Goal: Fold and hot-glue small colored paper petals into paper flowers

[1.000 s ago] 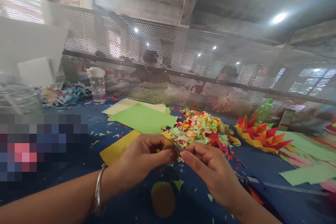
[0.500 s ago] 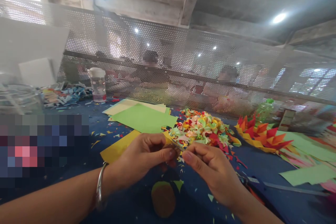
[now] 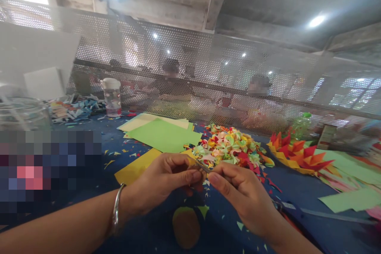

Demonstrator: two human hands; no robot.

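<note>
My left hand (image 3: 171,176), a silver bangle at its wrist, is closed in a pinch in the middle of the view. What its fingertips hold is too small and covered to make out. Close by on the right, my right hand (image 3: 236,188) pinches a thin grey metal tool (image 3: 203,166), whose far end reaches the left fingertips. Behind the hands lies a heap of small folded paper pieces (image 3: 232,143) in yellow, green, pink and red. A yellow sheet (image 3: 133,166) lies partly under the left hand, with a green sheet (image 3: 163,133) on a stack beyond.
A brown round piece (image 3: 186,228) and paper scraps lie on the blue tablecloth (image 3: 143,230). Pointed red-orange paper shapes (image 3: 300,154) and green sheets (image 3: 351,198) are right. A lidded cup (image 3: 112,97) and glass jar (image 3: 24,113) stand left. A perforated screen (image 3: 202,67) closes the back.
Both hands stay nearly in place. The grey tool now shows more clearly between the fingertips, and the left fingers have shifted slightly. The whole view has drifted a little.
</note>
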